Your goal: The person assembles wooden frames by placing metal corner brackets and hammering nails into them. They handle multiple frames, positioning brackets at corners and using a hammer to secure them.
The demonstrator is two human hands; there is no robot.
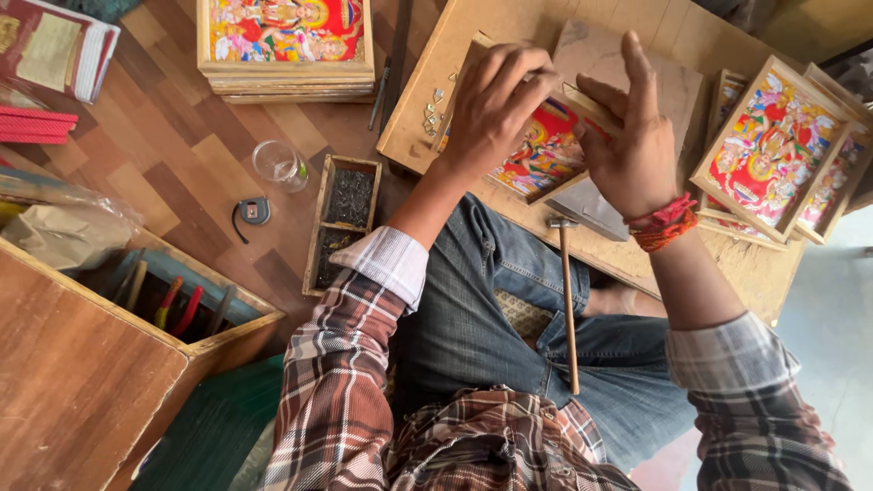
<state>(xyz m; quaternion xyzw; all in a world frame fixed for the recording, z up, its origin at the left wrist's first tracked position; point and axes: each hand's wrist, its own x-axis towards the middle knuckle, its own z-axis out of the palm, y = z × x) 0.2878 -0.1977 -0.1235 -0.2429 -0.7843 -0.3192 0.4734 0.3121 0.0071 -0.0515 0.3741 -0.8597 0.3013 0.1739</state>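
A small wooden-framed colourful picture [544, 153] lies on a low wooden board [509, 23] in front of me. My left hand [496, 109] rests on the frame's left end, fingers curled over its top edge. My right hand [627, 145], with red and orange threads at the wrist, grips the frame's right side, index finger pointing up. Under the frame sits a grey stone slab [596, 64]. A hammer [567, 295] with a wooden handle lies across my lap, head toward the board.
Framed pictures are stacked at the right [773, 150] and top [285, 45]. A two-compartment wooden box of nails [341, 223], a clear plastic cup [279, 165], a tape measure [252, 212] and a wooden toolbox [182, 309] sit on the floor at left.
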